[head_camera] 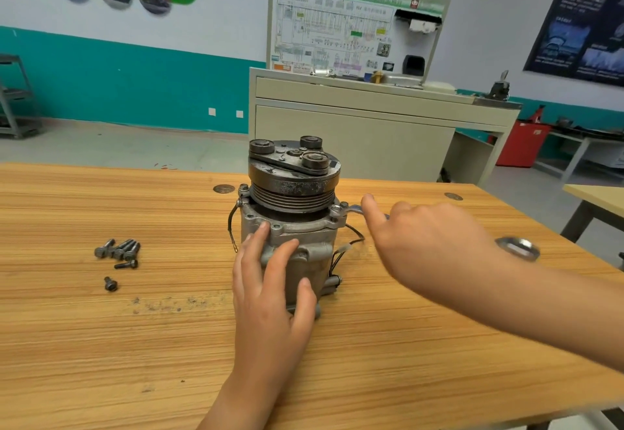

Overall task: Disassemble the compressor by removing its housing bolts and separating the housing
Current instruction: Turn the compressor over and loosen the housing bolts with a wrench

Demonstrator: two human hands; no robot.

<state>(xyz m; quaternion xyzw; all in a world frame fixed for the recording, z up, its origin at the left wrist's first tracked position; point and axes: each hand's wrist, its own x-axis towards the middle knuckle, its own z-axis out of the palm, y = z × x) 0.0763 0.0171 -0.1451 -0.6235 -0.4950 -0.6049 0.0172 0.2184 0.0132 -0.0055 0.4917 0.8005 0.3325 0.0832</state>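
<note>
A: Head view: where does the compressor (290, 227) sit?

B: Upright on the table (135, 345), pulley end up. The left hand (273, 294) lies flat against its housing, fingers (251, 250) spread wide and bracing, not gripping. The right hand (429, 244) is just to its right, blurred, apparently on a wrench (354, 208) at a flange bolt; whether those fingers close round it I cannot tell.

A: How will it handle?

B: Cast metal, so probably heavy, rigid, maybe greasy. I'd hold the ribbed body low, clear of the thin wires (347, 244) beside the right fingers.

A: Bolts? Writing?

B: Loose bolts (118, 250) lie well left of the left fingers. Only wall signage with Chinese characters, partly cut off.
</note>
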